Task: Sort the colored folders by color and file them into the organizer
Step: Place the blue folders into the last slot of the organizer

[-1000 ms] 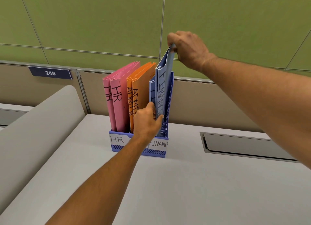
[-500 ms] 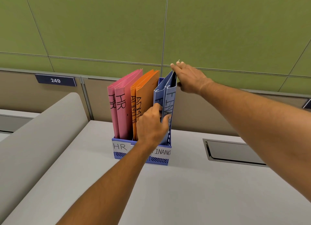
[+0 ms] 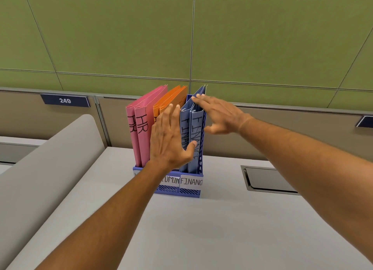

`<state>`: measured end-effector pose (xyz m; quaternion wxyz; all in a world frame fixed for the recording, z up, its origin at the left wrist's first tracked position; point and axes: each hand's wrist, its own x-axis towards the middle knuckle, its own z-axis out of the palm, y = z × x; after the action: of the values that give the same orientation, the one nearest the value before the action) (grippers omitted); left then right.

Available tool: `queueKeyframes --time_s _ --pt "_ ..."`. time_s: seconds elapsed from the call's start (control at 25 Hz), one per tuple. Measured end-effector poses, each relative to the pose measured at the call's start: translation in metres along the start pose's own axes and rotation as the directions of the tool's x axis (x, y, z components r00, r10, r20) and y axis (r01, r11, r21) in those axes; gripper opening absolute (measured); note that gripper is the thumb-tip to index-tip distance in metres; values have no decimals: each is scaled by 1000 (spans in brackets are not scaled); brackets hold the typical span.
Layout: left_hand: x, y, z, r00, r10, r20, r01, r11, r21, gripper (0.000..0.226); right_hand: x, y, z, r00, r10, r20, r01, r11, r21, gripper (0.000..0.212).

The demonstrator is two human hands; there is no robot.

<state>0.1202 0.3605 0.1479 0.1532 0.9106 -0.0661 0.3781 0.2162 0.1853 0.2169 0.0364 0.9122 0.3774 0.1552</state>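
A blue organizer stands on the grey desk, with front labels reading ADMIN and FINANCE. Two pink HR folders stand in its left slot, orange folders in the middle, and two blue FINANCE folders in the right slot. My left hand is spread flat in front of the orange folders, hiding their lower part, its thumb touching a blue folder. My right hand reaches in from the right with straight fingers, fingertips on the top edge of the blue folders.
The grey desk has a recessed cable slot to the right of the organizer. A rounded grey divider runs along the left. Behind stand a beige partition with a "249" plate and a green wall.
The right hand pushed the raised blue folder down into the right slot and let go of it. The left hand released the folders and spread flat.
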Motion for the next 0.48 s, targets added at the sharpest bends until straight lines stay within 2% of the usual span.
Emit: queueKeyframes --time_s 0.32,0.48 --pt "-1 -8 -5 989 15 147 -26 997 74 105 -9 -8 -4 998 55 34 -55 998 11 103" --pt "-2 -6 -16 986 27 163 -47 992 115 105 -26 -17 -9 997 78 -22 -78 997 -9 103"
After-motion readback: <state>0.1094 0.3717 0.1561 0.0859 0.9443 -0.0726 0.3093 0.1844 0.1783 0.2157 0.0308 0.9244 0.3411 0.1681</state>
